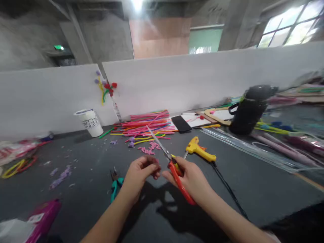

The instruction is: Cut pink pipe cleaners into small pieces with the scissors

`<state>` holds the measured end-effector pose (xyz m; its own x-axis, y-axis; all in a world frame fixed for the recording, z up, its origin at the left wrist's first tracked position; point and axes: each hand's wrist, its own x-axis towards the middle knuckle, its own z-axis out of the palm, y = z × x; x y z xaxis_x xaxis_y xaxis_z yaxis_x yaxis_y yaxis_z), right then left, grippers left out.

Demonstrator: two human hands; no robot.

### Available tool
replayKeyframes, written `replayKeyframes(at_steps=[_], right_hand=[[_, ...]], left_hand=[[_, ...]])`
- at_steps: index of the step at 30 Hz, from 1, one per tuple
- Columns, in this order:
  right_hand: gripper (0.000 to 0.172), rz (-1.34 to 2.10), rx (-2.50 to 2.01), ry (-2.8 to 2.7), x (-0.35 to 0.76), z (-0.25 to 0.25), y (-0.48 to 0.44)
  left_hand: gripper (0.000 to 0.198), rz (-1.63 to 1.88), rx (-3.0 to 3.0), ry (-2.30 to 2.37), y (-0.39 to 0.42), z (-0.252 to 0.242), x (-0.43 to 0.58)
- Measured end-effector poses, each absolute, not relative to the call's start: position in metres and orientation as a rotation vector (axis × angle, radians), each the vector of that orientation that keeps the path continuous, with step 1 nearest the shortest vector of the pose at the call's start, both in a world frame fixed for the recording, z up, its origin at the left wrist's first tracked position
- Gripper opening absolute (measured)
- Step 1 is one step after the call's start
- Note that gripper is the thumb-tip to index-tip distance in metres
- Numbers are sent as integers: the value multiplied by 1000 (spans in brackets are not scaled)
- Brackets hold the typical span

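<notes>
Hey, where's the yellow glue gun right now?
In the head view, the yellow glue gun lies on the table just beyond the right hand, which holds red scissors, right of the pipe cleaner pile and in front of the black phone.

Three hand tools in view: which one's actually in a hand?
The red-handled scissors, gripped in the right hand, blades pointing away. The teal-handled pliers and the yellow glue gun lie untouched on the table.

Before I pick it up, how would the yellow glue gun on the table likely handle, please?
The yellow glue gun lies flat on its side, so it probably won't tip or roll. Its black cord trails across the table and would likely drag.
</notes>
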<state>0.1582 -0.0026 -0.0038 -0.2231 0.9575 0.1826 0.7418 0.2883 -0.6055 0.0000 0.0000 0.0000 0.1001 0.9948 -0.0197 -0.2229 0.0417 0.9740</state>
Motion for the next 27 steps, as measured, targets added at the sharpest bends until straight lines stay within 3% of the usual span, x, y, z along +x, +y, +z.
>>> replayKeyframes(at_steps=[11,27], right_hand=[[29,142,-1542,-2305,165,-12,-13],[29,-56,-1455,-2329,165,-17,-12]], left_hand=[[4,1496,844,838,0,12,-8],[2,1487,852,806,0,14,-10]])
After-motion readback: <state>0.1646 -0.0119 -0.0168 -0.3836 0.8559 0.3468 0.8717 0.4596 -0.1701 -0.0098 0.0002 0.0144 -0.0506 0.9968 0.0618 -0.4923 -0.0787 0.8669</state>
